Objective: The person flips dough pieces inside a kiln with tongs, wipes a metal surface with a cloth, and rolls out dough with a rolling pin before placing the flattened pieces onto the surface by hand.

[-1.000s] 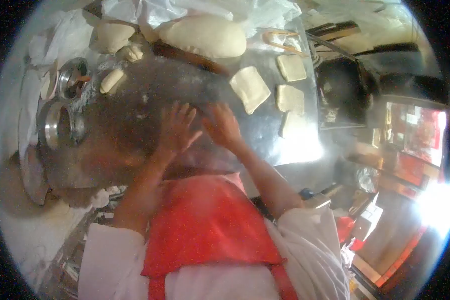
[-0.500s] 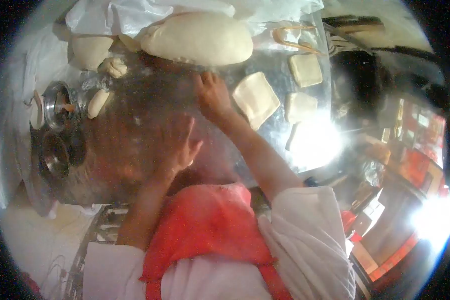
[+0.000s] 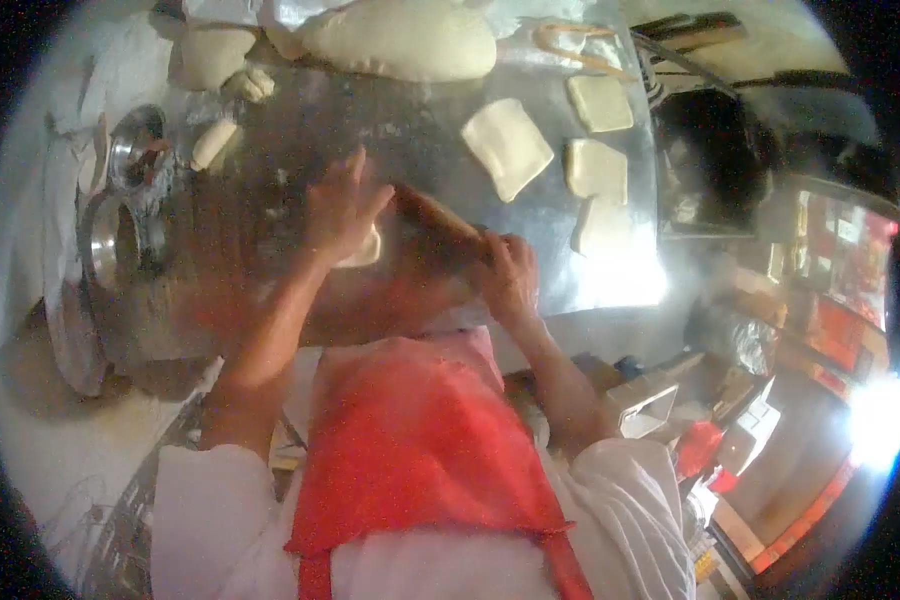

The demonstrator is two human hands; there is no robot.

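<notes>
My right hand [image 3: 510, 278] is wrapped round the near end of a wooden rolling pin [image 3: 438, 218], which slants up and left across the metal worktop. My left hand [image 3: 344, 212] lies palm down with its fingers spread, beside the pin's far end. A small pale piece of dough [image 3: 366, 250] peeks out from under that palm; most of it is hidden, and I cannot tell how firmly the hand presses on it. To the right lies a large flattened dough square [image 3: 508, 150].
A big dough mound [image 3: 400, 42] sits at the back, with tongs [image 3: 580, 45] to its right. Smaller dough squares [image 3: 600, 103] line the right edge. At left are metal bowls [image 3: 113, 240], a dough strip [image 3: 215, 145] and a dough lump [image 3: 248, 86].
My right hand has come back from near the big mound and now grips the rolling pin. My left hand has moved forward and left, over the small dough piece. The view has shifted.
</notes>
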